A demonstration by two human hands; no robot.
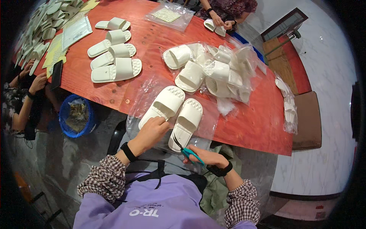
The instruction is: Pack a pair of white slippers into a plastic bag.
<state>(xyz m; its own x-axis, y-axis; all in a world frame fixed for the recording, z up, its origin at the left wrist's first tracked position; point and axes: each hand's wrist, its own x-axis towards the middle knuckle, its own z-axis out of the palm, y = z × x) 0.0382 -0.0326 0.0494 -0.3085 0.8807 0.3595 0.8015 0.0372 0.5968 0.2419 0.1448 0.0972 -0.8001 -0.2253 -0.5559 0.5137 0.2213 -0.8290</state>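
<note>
Two cream slide slippers lie side by side on a clear plastic bag (207,135) at the table's near edge. My left hand (153,130) is closed at the sole end of the left slipper (164,102); what its fingertips pinch is too small to make out. In my right hand (206,155) are small scissors (189,152) with teal handles and dark blades. The blades point up and left, over the sole of the right slipper (190,118).
Bagged slippers (217,70) are heaped beyond, and several loose ones (116,70) line up at left on the red table (251,131). A blue bin (77,116) stands on the floor. Two other people's hands work at the far side (218,21) and left edge (37,82).
</note>
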